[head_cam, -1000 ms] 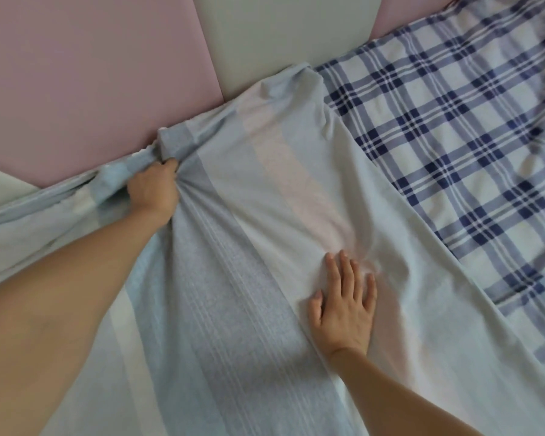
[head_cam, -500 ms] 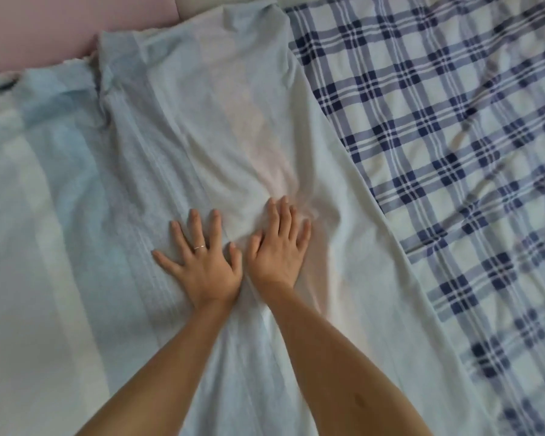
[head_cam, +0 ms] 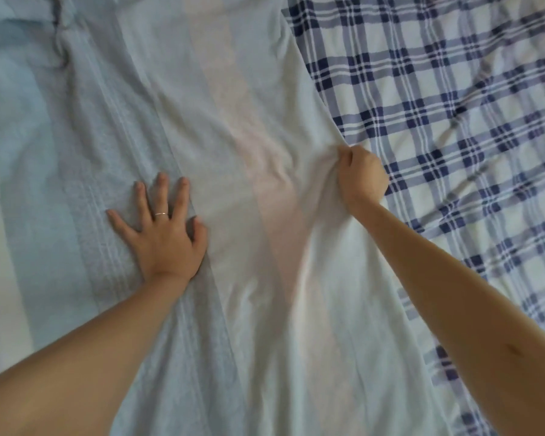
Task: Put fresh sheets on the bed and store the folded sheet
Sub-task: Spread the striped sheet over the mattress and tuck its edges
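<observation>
1. The left hand (head_cam: 164,234) lies flat with fingers spread, pressing the striped sheet (head_cam: 233,136) onto the left part of the bed.
2. That sheet looks thin, light and limp. It puckers wherever it is pulled, so its edge or corners are probably the best hold.
3. The right hand (head_cam: 361,176) is clenched on a bunch of the sheet's right edge, over the plaid sheet (head_cam: 453,136) covering the bed's right side.

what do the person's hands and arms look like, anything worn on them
Both forearms are bare, with no sleeves, gloves, watch or bracelet in view. The left hand wears a thin silver-coloured band ring on one finger. The right hand shows no ring from this angle, and its forearm carries a short thin mark near the elbow.
</observation>
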Demonstrator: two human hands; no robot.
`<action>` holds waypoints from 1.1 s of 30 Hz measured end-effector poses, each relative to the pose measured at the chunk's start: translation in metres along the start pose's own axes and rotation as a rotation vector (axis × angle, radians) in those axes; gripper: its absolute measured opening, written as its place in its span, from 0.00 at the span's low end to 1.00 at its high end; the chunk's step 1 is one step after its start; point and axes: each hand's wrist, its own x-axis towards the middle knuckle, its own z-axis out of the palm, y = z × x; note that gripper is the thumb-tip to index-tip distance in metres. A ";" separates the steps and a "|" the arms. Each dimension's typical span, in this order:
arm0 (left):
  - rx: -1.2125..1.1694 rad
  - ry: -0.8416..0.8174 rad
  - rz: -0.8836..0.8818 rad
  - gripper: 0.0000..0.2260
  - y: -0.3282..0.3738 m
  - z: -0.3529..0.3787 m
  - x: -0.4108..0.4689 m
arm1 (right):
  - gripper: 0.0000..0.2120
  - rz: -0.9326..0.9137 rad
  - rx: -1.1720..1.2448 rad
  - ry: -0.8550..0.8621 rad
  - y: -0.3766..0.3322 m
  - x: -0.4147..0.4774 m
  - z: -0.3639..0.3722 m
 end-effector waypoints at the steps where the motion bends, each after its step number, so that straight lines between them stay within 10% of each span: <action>1: 0.004 0.001 0.006 0.29 0.000 0.000 0.000 | 0.19 -0.002 -0.050 0.017 0.002 0.000 0.002; 7: 0.005 0.016 0.012 0.28 -0.001 0.001 0.002 | 0.21 -0.056 0.028 0.239 -0.024 -0.016 0.016; 15: 0.007 0.000 0.005 0.29 -0.001 -0.003 0.005 | 0.29 -1.144 -0.319 -0.212 0.026 -0.109 0.038; 21: 0.021 -0.010 -0.004 0.29 -0.001 -0.003 0.004 | 0.30 -0.431 -0.082 -0.273 0.044 -0.012 0.011; 24: 0.013 -0.018 -0.005 0.29 0.001 -0.003 0.006 | 0.23 -0.261 0.252 -0.012 0.032 -0.031 0.000; 28: 0.013 -0.045 -0.011 0.29 0.002 -0.008 0.005 | 0.18 0.081 0.129 -0.050 0.045 -0.081 -0.002; 33: 0.006 -0.050 -0.017 0.29 0.001 -0.008 0.002 | 0.16 0.062 -0.009 -0.037 0.065 -0.087 0.000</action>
